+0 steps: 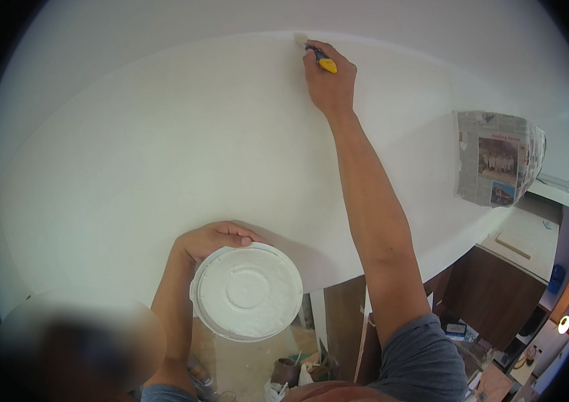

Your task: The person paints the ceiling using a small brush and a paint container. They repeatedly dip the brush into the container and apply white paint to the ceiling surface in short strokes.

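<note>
High on the white wall [164,134], my right hand [330,74] is closed round a small paintbrush [326,64] with a black and yellow handle. Its pale bristles meet the wall close to the line where the ceiling begins. Lower down, my left hand [221,240] grips the far rim of a round white plastic lid [246,293]. The lid's ringed inner face is turned up and looks coated with white paint. My left fingers are partly hidden behind its edge.
Newspaper [499,161] covers something on the wall at right. Below it stands a brown wooden cabinet [495,291] with a pale top. A dark pot [286,372] and clutter lie on the floor below. A blurred round shape [80,348] fills the lower left.
</note>
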Motion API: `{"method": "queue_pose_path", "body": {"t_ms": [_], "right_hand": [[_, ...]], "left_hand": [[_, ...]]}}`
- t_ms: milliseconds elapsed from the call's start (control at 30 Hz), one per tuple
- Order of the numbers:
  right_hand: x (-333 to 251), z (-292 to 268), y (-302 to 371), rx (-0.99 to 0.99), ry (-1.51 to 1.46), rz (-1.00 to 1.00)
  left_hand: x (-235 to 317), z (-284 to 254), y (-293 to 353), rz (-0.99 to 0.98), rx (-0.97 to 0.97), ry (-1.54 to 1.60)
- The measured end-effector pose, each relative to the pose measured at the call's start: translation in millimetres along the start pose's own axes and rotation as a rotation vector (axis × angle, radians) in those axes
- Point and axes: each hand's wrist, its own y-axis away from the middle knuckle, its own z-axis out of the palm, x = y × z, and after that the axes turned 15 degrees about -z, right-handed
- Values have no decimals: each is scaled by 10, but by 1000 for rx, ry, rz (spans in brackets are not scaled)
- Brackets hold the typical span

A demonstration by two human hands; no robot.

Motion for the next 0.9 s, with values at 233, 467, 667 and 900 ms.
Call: {"method": "queue_pose_path", "body": {"t_ms": [233, 467, 667, 900], "right_hand": [[-41, -1, -49, -42, -7, 19], [-66, -6, -59, -54, -40, 42], [-78, -4, -57, -64, -31, 5], [-158, -31, -58, -94, -24, 66]], "left_hand": [[-53, -50, -26, 3, 3, -5], [-44, -23, -35, 1, 30, 11], [-46, -27, -30, 7, 8, 11], [-49, -24, -29, -2, 27, 1]]}}
